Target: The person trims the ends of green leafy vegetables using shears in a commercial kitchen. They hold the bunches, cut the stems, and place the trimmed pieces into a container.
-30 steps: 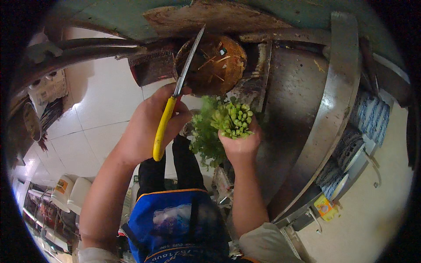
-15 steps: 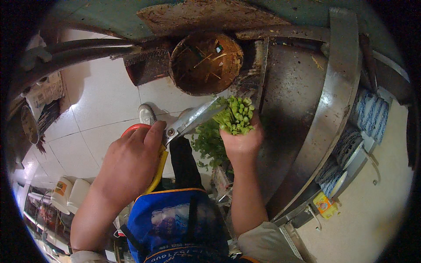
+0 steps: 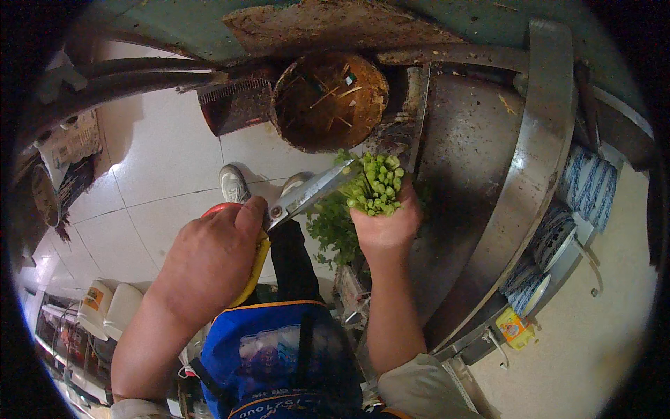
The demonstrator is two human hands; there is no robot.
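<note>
My left hand [image 3: 208, 260] is closed round the red and yellow handles of a pair of scissors [image 3: 307, 193]. Their metal blades point up and to the right, nearly together, with the tips against the side of a bunch of leafy greens [image 3: 377, 183]. That bunch is gripped in my right hand [image 3: 391, 227], its pale green stem ends facing up in a tight cluster. Dark leaves hang below, between my wrists. My right fingers are mostly hidden behind the stems, and the scissor tips partly disappear among them.
Beyond the greens stands a stained brown round bucket [image 3: 279, 115] with sticks and scraps inside. A metal-edged counter [image 3: 548, 105] curves along the right, near patterned blue dishes [image 3: 585, 188] and a yellow bottle [image 3: 516, 328]. White containers [image 3: 125, 311] stand lower left. I wear a blue apron [image 3: 279, 349].
The scissor blades look slightly closer together, and less of the yellow handle shows. My left hand has shifted a little; the greens stay almost in place.
</note>
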